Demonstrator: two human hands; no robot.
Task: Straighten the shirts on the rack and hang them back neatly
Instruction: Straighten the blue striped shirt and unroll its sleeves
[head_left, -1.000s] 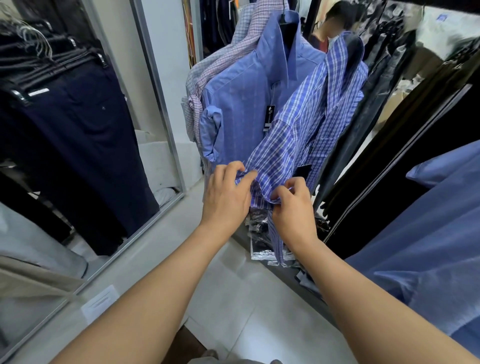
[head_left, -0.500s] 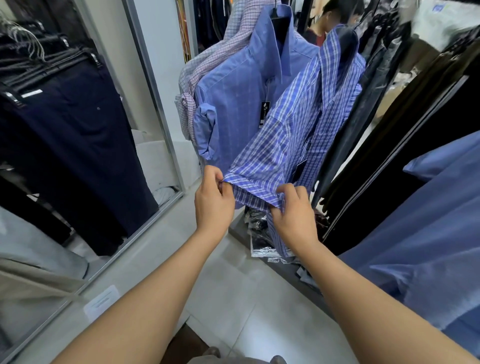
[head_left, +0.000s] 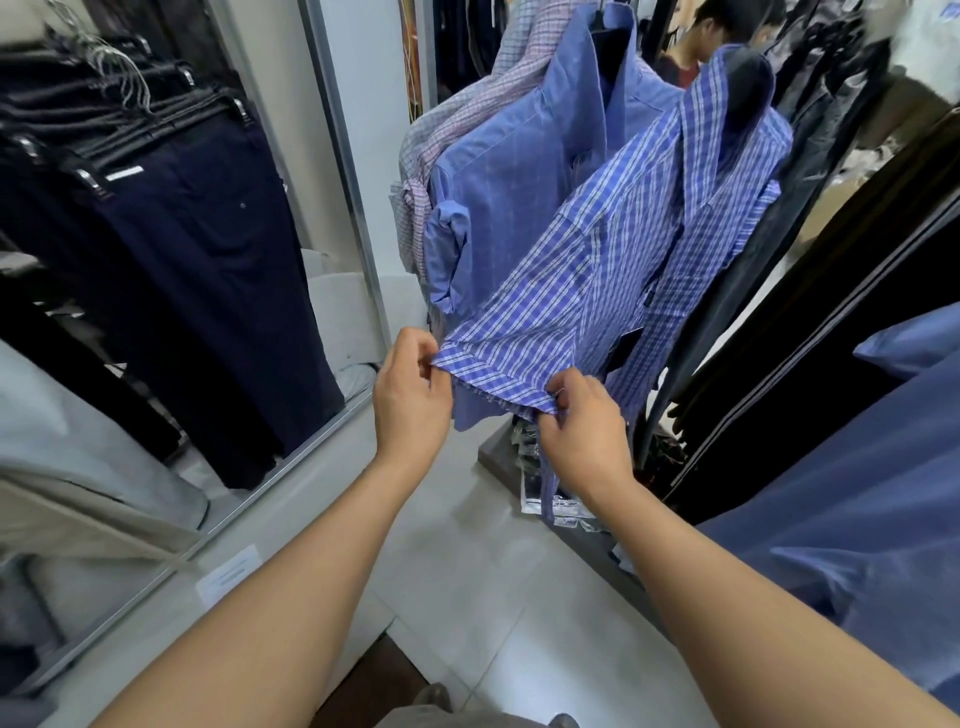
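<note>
We hold the checked shirt (head_left: 597, 291) by its lower edge, and the backs of our left hand (head_left: 413, 395) and right hand (head_left: 584, 431) hide how far the cloth runs into each pinch. Just right of the grip, a dark tag (head_left: 623, 348) shows only partly from behind the cloth. Below the grip, clear plastic packets (head_left: 550, 499) are too blurred for us to tell their contents. Far above the grip, the plain blue shirt (head_left: 519, 171) is cut off at the collar by the top edge. Low to the left, a white label (head_left: 228, 574) has print too small to read.
</note>
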